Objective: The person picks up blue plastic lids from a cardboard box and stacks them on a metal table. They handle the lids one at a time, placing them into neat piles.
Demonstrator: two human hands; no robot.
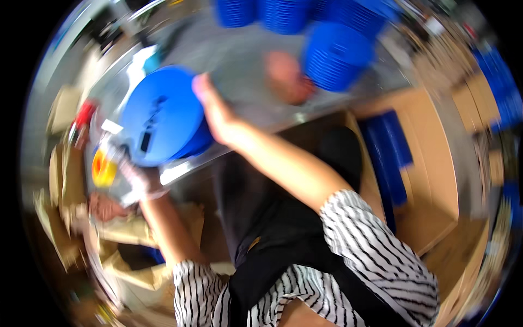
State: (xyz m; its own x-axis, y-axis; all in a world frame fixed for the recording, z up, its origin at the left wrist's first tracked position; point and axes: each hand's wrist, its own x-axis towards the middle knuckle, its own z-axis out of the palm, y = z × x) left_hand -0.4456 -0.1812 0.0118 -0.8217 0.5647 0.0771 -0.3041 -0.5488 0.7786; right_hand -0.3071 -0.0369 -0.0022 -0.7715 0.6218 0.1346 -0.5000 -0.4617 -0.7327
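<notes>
The picture is motion-blurred. A blue round container (160,117) with a flat face and a dark mark on it lies on a shiny metal table (239,49). My right hand (212,106) reaches across and grips its right rim, fingers stretched along the edge. My left hand (139,182), whitish as if gloved, is closed on a small tool with a yellow and orange part (103,169) at the container's lower left edge. Another hand (286,76), too blurred to attribute, sits farther along the table against a ribbed blue basket (335,54).
Several ribbed blue baskets (283,13) stand stacked at the table's far side. Brown cardboard boxes (430,158) and a blue stack (389,152) are to the right. Crumpled brown paper or cardboard (131,229) lies at the lower left. A red object (84,114) sits near the table's left end.
</notes>
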